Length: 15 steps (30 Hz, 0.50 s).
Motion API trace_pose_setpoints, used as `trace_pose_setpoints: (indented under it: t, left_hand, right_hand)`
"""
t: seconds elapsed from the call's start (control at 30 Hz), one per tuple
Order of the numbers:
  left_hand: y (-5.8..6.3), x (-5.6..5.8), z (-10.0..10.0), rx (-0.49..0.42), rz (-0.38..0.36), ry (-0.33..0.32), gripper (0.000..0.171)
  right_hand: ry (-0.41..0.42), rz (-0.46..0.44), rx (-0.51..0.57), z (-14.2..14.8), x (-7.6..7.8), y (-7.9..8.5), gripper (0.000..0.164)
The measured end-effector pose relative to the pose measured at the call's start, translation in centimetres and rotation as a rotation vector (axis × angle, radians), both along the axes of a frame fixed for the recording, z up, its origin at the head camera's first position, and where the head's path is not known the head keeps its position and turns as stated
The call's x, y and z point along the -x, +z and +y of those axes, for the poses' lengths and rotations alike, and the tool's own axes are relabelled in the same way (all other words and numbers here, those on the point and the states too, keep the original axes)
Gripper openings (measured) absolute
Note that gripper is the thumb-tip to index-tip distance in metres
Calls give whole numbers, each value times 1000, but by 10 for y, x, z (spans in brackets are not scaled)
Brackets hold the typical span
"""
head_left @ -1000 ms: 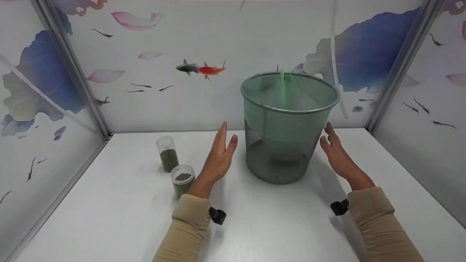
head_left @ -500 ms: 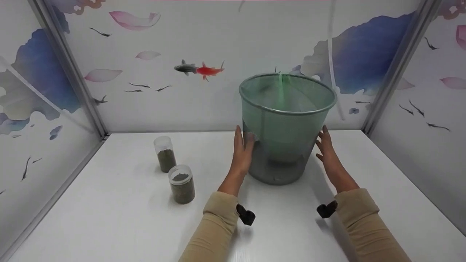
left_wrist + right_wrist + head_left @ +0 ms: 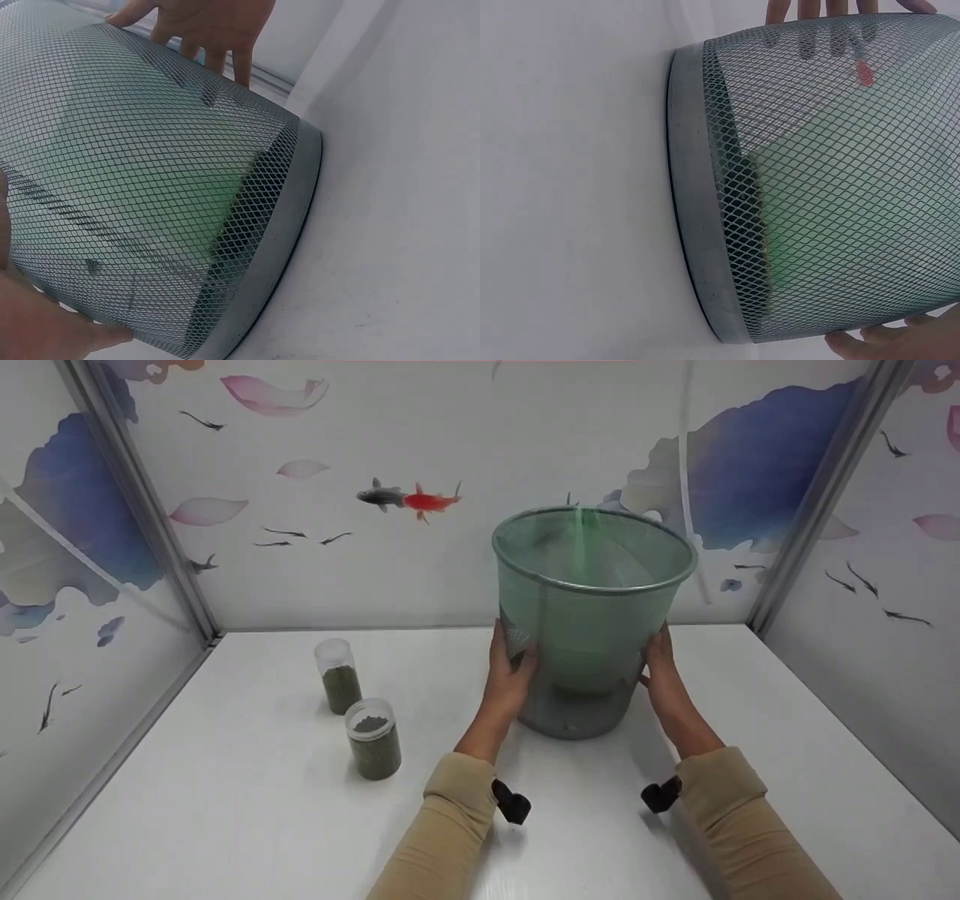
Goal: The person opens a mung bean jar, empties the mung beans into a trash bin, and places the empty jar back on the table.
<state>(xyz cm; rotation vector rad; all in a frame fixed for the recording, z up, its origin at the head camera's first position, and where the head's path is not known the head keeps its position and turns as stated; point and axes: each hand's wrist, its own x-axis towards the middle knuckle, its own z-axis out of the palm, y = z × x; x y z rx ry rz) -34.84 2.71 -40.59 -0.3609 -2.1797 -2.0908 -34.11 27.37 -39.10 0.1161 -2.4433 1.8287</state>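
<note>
White table (image 3: 225, 810) with mesh bin (image 3: 592, 637), farther jar (image 3: 343, 690) and nearer jar (image 3: 376, 754)

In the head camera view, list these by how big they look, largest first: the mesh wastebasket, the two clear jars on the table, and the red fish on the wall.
1. Mesh wastebasket
2. Nearer jar and farther jar, unranked: similar, and nearness enlarges one
3. Red fish

Judging by this close framing, it seems to be a small booth (image 3: 480, 585): a white table (image 3: 225, 825) set within panels (image 3: 885, 675) printed with fish (image 3: 427, 501) and petals (image 3: 274, 396), joined by metal corner posts (image 3: 136, 487).
</note>
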Motion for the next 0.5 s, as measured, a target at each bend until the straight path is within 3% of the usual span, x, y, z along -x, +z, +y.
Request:
trace_pose_setpoints:
  t: [0.5]
  left_hand:
    - [0,-1,-4,29,-11,33,89]
  right_hand:
    - [15,-10,6,-2,1,0,74]
